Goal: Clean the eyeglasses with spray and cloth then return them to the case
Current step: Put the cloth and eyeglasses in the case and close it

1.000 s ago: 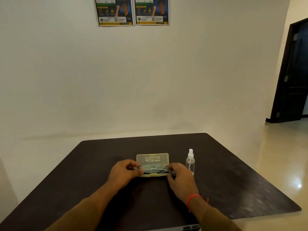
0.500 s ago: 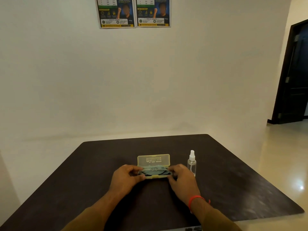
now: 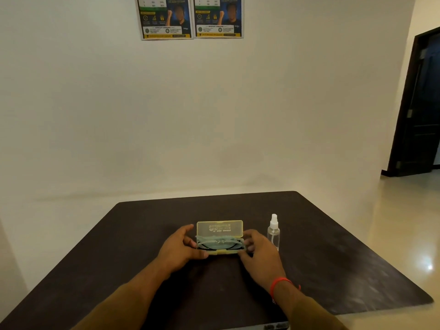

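Note:
A pale yellow translucent case (image 3: 220, 228) stands open on the dark table (image 3: 333, 270), its lid upright at the back. Dark-rimmed eyeglasses (image 3: 220, 245) lie folded in its tray with a grey-green cloth (image 3: 214, 239) draped along their far side. My left hand (image 3: 179, 250) grips the left end of the glasses and case. My right hand (image 3: 258, 250) holds the right end, fingers curled around it. A small clear spray bottle (image 3: 273, 232) with a white nozzle stands upright just right of my right hand.
The table's far edge meets a plain white wall with two posters (image 3: 190, 17) high up. A dark door (image 3: 421, 103) stands at the right, beyond the shiny floor. A dark object's edge (image 3: 276, 326) shows at the table's near side.
Both hands have stayed at the ends of the glasses in the case. The view has tilted a little, so everything sits slightly lower; my left fingers have spread somewhat.

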